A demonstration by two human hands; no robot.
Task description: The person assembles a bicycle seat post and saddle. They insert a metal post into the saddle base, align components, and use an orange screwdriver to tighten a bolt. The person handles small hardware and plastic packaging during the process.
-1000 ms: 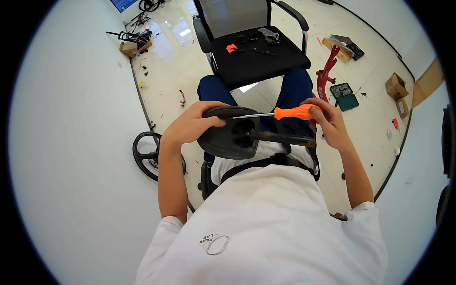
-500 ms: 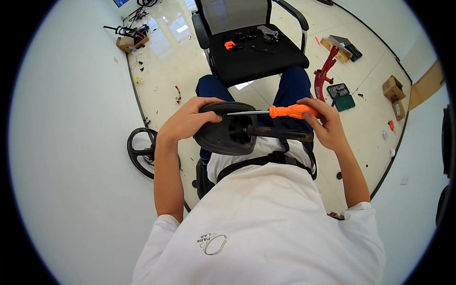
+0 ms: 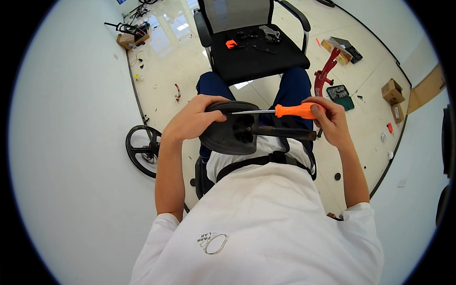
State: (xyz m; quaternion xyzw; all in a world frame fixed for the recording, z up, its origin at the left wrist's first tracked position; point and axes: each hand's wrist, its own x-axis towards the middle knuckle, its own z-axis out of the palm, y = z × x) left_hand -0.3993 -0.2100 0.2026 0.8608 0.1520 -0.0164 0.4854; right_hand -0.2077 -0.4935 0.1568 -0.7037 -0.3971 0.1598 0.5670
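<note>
Above my lap lies a black bicycle saddle [image 3: 228,135], its underside facing me and its dark seat post [image 3: 285,132] pointing right. My left hand [image 3: 194,118] grips the saddle's far left edge, thumb on the underside and fingers round the rim. In my right hand [image 3: 331,121] is a screwdriver [image 3: 289,111] with an orange handle, held between thumb and fingers. Its metal shaft runs left across the saddle, roughly in line with the post. The tip meets the underside beside my left thumb; what it touches there is too small to make out.
An office chair [image 3: 259,61] ahead carries small dark parts and an orange piece. Right of it are a red frame part [image 3: 324,76], an open green case [image 3: 340,97] and cardboard boxes [image 3: 393,91]. A black spoked wheel [image 3: 141,151] leans by the left wall.
The saddle, both hands and the screwdriver have shifted slightly right. My right fingers have changed position a little on the orange handle.
</note>
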